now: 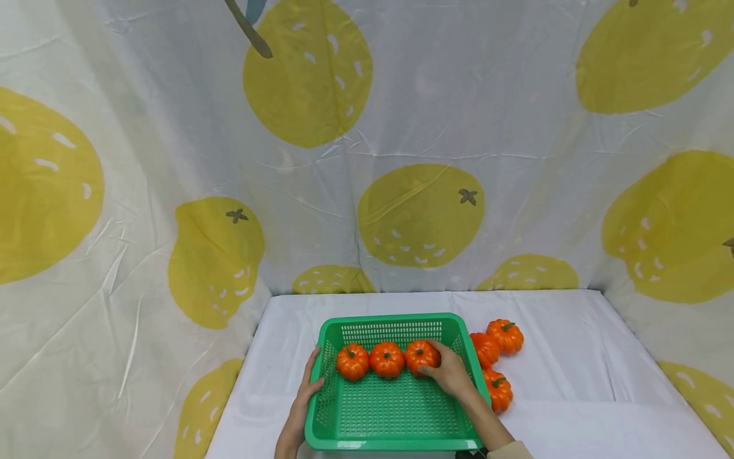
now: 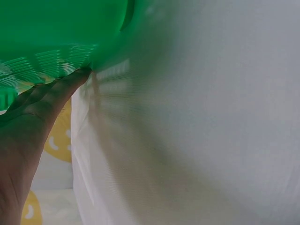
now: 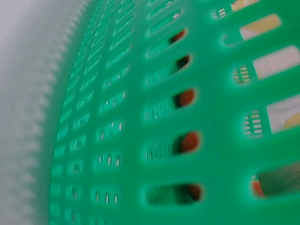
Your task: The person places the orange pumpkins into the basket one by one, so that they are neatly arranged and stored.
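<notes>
In the head view my right hand [image 1: 450,373] reaches into a green plastic basket [image 1: 401,443] and holds a small orange pumpkin [image 1: 417,354] between thumb and fingers. It forms a row with another pumpkin [image 1: 387,360] and a third pumpkin [image 1: 352,361] inside the basket. My left hand [image 1: 301,401] lies along the basket's left side, thumb at the rim. The left wrist view shows that hand [image 2: 40,110] with its fingers extended against the slotted outer wall. The basket wall [image 3: 215,112] fills most of the right wrist view, with orange showing through its slots.
Beyond the basket's right side sit three more pumpkins: one at the back [image 1: 505,336], one beside it [image 1: 485,349] and one nearer [image 1: 498,390]. A white cloth [image 1: 573,363] covers the table. Lemon-printed curtains [image 1: 516,191] stand behind and at both sides.
</notes>
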Demonstrator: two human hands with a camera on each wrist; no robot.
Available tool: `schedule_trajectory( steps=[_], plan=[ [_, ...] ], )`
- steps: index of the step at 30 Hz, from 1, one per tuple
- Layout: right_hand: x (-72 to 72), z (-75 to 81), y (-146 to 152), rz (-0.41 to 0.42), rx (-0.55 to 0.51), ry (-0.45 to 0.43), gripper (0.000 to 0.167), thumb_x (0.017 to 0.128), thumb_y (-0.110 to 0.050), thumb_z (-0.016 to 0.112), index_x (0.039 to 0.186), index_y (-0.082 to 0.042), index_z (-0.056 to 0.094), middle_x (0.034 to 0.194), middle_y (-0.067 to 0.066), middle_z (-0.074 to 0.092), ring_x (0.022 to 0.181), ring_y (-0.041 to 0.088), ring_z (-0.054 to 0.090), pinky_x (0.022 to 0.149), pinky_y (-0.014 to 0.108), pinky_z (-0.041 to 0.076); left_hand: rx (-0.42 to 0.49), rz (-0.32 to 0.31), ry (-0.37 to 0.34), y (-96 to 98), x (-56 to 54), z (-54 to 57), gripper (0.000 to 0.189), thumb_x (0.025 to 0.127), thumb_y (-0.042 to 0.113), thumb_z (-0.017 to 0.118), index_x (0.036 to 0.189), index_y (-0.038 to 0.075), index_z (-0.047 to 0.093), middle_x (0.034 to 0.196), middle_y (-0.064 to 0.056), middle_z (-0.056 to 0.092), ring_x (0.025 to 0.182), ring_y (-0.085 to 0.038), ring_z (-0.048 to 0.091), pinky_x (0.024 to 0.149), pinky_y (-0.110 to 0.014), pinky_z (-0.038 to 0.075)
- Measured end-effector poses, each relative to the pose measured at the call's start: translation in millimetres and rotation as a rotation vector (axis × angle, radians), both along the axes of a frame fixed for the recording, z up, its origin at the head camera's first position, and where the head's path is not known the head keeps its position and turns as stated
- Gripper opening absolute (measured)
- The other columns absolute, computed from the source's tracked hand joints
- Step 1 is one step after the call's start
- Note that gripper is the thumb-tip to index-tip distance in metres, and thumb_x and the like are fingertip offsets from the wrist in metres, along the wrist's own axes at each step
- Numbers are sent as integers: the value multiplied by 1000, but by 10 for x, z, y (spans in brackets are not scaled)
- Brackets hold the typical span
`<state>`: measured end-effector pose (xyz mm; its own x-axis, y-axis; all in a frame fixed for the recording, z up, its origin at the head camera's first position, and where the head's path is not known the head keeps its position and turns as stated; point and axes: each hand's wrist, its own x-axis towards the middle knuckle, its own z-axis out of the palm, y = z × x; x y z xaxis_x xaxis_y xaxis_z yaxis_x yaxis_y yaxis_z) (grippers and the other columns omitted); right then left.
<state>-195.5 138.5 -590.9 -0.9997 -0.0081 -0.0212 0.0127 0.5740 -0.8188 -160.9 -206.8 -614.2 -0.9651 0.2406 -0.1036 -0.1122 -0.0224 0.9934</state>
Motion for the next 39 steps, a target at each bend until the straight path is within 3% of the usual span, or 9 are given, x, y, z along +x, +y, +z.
schedule_trajectory(
  steps=[5, 13, 17, 21, 24, 31, 39],
  plan=[
    [18, 38, 59, -12, 14, 3, 73, 88, -17, 82, 149, 6, 48, 149, 33, 51, 136, 51, 50, 109, 63, 43, -6, -4, 3, 10, -6, -2, 62, 111, 33, 35, 167, 39, 7, 176, -7, -8, 160, -41, 2, 120, -57, 23],
    [222, 343, 287, 49, -201, 62, 77, 98, -29, 73, 160, -4, 36, 165, 21, 37, 151, 42, 38, 119, 52, 36, -14, -4, 7, 13, 4, -11, 62, 111, 32, 35, 167, 39, 7, 176, -7, -8, 160, -40, 1, 119, -51, 25],
    [324, 480, 529, 21, -158, 126, 79, 97, -38, 72, 161, -7, 35, 163, 20, 40, 149, 42, 41, 116, 52, 38, -13, 1, 15, 17, 8, -17, 62, 111, 32, 35, 167, 39, 7, 176, -7, -7, 160, -40, 1, 120, -55, 23],
    [394, 514, 870, -27, -79, 131, 81, 98, -41, 70, 162, -7, 32, 162, 24, 41, 145, 50, 41, 112, 66, 38, 2, 5, 17, 17, 9, -26, 63, 111, 31, 36, 167, 38, 7, 176, -6, -7, 160, -41, -1, 122, -61, 17],
    [403, 447, 1154, -66, -18, 95, 85, 98, -43, 69, 163, -6, 29, 162, 28, 36, 144, 57, 37, 108, 74, 35, 4, 7, 15, 14, 7, -27, 63, 111, 32, 36, 167, 37, 7, 176, -7, -8, 160, -41, -2, 122, -63, 14],
    [267, 86, 1717, -116, 85, 31, 92, 99, -43, 69, 162, 4, 22, 158, 40, 30, 140, 58, 34, 109, 75, 32, -6, 20, 13, 6, -3, -19, 63, 111, 32, 36, 167, 38, 8, 176, -6, -6, 160, -40, -2, 122, -63, 13],
    [72, -213, 1961, -96, 115, -52, 97, 100, -46, 66, 163, 4, 12, 157, 45, 24, 140, 62, 31, 109, 78, 30, 10, 3, 11, 4, 2, -16, 63, 111, 30, 34, 167, 37, 6, 176, -6, -9, 160, -40, -4, 122, -63, 11]
  ],
)
